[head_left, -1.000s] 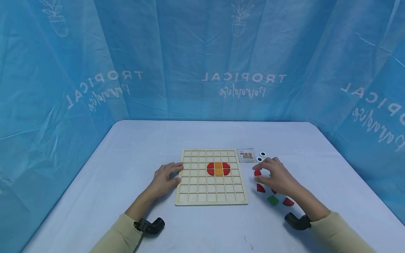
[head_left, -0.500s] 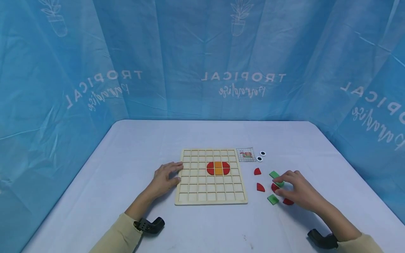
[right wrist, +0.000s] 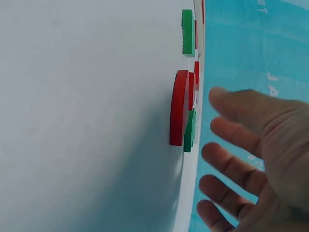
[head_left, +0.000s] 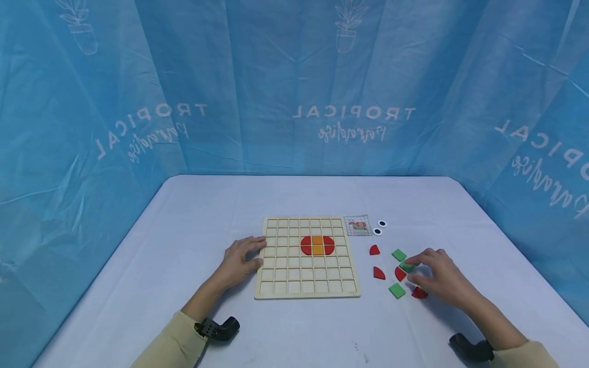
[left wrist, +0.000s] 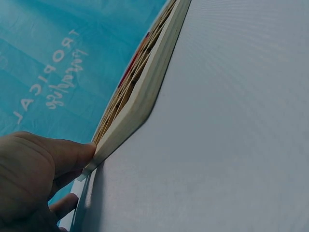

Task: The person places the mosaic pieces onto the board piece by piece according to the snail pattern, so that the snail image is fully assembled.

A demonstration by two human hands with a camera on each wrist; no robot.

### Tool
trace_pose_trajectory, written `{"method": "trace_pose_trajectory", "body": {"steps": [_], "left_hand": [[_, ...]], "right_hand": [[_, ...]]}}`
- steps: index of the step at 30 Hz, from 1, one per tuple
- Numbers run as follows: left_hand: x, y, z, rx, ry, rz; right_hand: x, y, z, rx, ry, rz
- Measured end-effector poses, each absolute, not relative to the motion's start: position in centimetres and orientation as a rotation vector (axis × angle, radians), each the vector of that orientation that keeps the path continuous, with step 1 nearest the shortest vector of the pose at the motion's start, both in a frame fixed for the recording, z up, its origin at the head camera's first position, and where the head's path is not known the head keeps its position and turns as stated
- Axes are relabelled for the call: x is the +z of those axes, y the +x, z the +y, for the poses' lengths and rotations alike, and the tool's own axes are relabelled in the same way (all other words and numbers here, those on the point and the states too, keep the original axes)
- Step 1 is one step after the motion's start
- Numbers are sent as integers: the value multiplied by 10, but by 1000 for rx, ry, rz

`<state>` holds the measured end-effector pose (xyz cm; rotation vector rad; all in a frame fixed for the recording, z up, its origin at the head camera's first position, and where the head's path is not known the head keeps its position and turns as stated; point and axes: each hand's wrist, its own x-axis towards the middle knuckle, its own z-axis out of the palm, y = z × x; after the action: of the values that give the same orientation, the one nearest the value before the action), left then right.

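Note:
My left hand [head_left: 236, 261] rests at the left edge of a wooden grid board [head_left: 307, 295], thumb and fingers spread along the frame. Two orange squares [head_left: 317, 245], with red quarter-circle pieces [head_left: 306, 250] on both sides, lie in the grid. My right hand [head_left: 437, 278] hovers right of the board among loose pieces, thumb and index finger apart. Its index fingertip overlaps a green square tile [head_left: 406, 267] in the head view. A red quarter circle [head_left: 400, 274] lies between that tile and another green tile [head_left: 397, 291]. Under the right hand is a red piece [head_left: 419, 293].
A small picture card [head_left: 358, 225] lies against the board's upper right corner. Beside it are two white discs with black centres [head_left: 377, 231]. Two red quarter circles [head_left: 379, 273] and a green tile [head_left: 398, 254] lie nearby. A blue curtain [head_left: 257, 92] surrounds the table.
My right hand has moved right and toward me, from the red pieces beside the board to the green tiles, then slightly further right. The left hand has stayed at the board.

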<state>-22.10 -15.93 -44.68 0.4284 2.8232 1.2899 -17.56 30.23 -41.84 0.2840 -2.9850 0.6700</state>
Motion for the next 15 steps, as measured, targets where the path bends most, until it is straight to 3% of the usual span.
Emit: {"method": "trace_pose_trajectory", "body": {"steps": [15], "left_hand": [[-446,-220,-159,1281,421,2839]], "right_hand": [[-432,-186,310,552,232,-2964]]}}
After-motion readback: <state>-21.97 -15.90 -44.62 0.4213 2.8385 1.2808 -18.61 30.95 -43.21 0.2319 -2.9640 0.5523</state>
